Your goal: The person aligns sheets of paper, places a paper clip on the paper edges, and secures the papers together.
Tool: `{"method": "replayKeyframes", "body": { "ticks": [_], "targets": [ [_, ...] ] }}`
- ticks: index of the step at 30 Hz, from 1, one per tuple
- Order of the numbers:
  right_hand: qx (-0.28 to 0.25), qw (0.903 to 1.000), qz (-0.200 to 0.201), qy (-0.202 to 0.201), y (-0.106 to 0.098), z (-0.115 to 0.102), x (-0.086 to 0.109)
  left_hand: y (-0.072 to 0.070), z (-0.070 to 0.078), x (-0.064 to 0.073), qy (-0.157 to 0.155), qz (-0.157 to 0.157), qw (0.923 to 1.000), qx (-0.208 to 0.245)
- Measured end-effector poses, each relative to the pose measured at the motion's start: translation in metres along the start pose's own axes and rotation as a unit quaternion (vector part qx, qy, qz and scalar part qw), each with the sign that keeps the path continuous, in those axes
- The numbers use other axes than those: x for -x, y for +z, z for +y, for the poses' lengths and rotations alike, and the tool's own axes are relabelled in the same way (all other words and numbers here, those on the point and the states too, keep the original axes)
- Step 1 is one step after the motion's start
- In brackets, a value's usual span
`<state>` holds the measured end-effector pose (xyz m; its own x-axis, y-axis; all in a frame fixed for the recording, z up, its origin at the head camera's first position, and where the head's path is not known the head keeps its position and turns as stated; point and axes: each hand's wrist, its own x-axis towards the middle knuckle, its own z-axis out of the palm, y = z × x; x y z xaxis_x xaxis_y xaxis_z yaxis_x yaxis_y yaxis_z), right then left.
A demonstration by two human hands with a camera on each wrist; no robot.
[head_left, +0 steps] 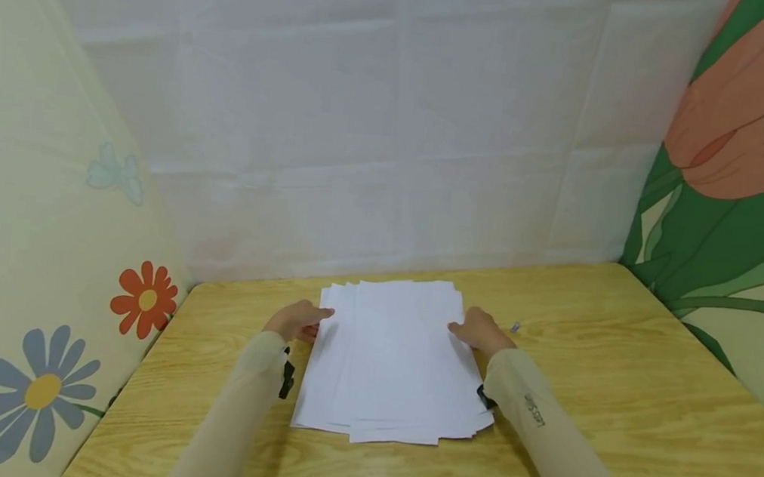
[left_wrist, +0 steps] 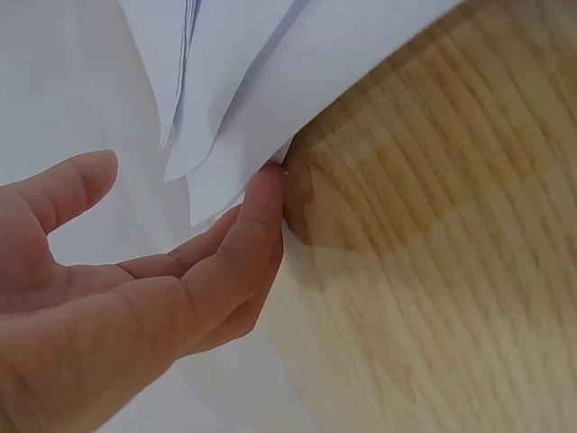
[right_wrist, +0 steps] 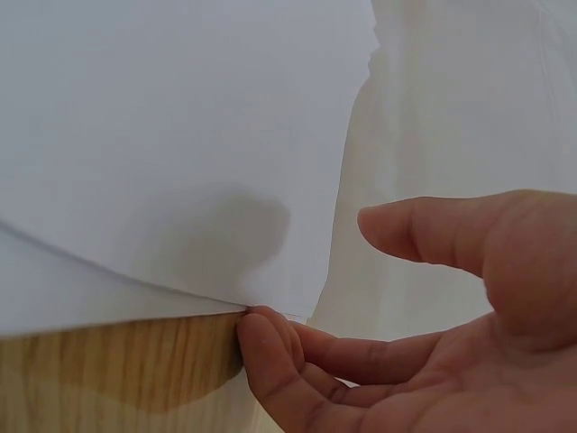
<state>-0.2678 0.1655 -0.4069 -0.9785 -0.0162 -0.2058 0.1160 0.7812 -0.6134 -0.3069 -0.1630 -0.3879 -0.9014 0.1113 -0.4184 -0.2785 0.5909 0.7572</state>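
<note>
A loose stack of white paper sheets [head_left: 398, 361] lies on the wooden table, its edges uneven and fanned out at the near end. My left hand [head_left: 296, 320] is at the stack's left side. In the left wrist view, its fingertips [left_wrist: 263, 185] touch the sheets' edge from below, while the thumb [left_wrist: 86, 180] stands apart from the paper. At the opposite side is my right hand [head_left: 481, 330]. The right wrist view has its bent fingers [right_wrist: 270, 347] right at the lower paper edge, with the thumb [right_wrist: 406, 230] raised clear of the sheets.
The wood-grain table [head_left: 646, 413] extends around the paper. A small shiny object [head_left: 515, 327] lies just beyond the right hand. White cloth [head_left: 364, 131] hangs behind the table, and flower-patterned cloths [head_left: 33, 253] stand at both sides.
</note>
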Motion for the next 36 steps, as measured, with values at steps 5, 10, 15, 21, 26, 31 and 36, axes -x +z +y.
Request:
{"method": "replayKeyframes", "body": {
  "ticks": [5, 10, 15, 21, 26, 31, 36],
  "targets": [
    [0.000, 1.0000, -0.001, 0.007, 0.0002, -0.0015, -0.0015, 0.0021, 0.0001, 0.0002, 0.003, -0.004, 0.9998, 0.017],
    [0.009, 0.9999, 0.005, 0.001, 0.0022, 0.0008, -0.0045, 0.0040, 0.0014, 0.0027, 0.006, -0.003, 1.0000, 0.006],
    [0.004, 1.0000, 0.004, -0.002, 0.0039, -0.0005, -0.0047, 0.0059, 0.0017, 0.0026, 0.000, 0.005, 1.0000, 0.007],
    [0.003, 1.0000, -0.001, 0.000, 0.0053, -0.0053, -0.0040, 0.0060, 0.0010, 0.0003, 0.002, 0.001, 0.9998, 0.018],
    [0.009, 0.9999, 0.004, -0.012, 0.0066, -0.0063, -0.0047, 0.0064, 0.0013, 0.0010, 0.006, 0.000, 0.9999, 0.012],
    [0.000, 0.9998, -0.002, -0.021, 0.0069, -0.0050, -0.0050, 0.0083, 0.0015, 0.0021, 0.006, 0.000, 0.9997, 0.025],
    [-0.013, 0.9996, -0.011, -0.022, 0.0073, -0.0038, -0.0050, 0.0100, 0.0015, 0.0026, 0.003, -0.006, 0.9993, 0.037]
  ]
}}
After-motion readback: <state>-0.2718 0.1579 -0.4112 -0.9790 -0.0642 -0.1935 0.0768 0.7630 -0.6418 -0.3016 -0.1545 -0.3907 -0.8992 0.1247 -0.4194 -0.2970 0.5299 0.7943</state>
